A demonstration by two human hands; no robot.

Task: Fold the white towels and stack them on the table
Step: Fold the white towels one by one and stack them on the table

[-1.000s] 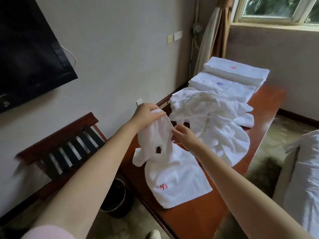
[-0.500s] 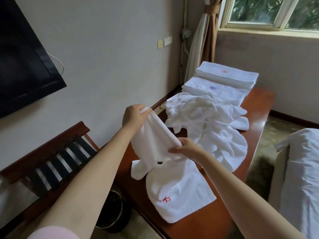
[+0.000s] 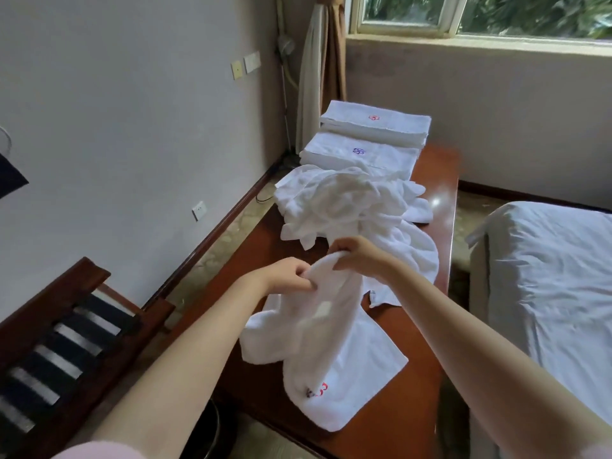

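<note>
Centrally, two bare hands on one white towel (image 3: 334, 352): left hand (image 3: 284, 276) pinching a raised fold on its nine o'clock side, right hand (image 3: 361, 256) clenched on the same fold at three o'clock. Hangs from that grip down to the table (image 3: 420, 392), lower end spread flat toward six o'clock and showing a red emblem. At twelve o'clock of the hands, one loose heap of unfolded towels (image 3: 344, 207); beyond it, two folded stacks, the nearer stack (image 3: 381, 157) with a blue emblem, the farther stack (image 3: 390, 122) with a red one. Against half a second earlier: hands drawn close together and lower, left hand no longer lifted toward ten o'clock, towel bunched rather than stretched. Around: bed (image 3: 556, 279) at three o'clock, slatted wooden rack (image 3: 56, 342) at eight o'clock, dark bin (image 3: 215, 432) at seven o'clock partly hidden by the left forearm, curtain (image 3: 319, 71) at twelve o'clock beside the window (image 3: 496, 11).
</note>
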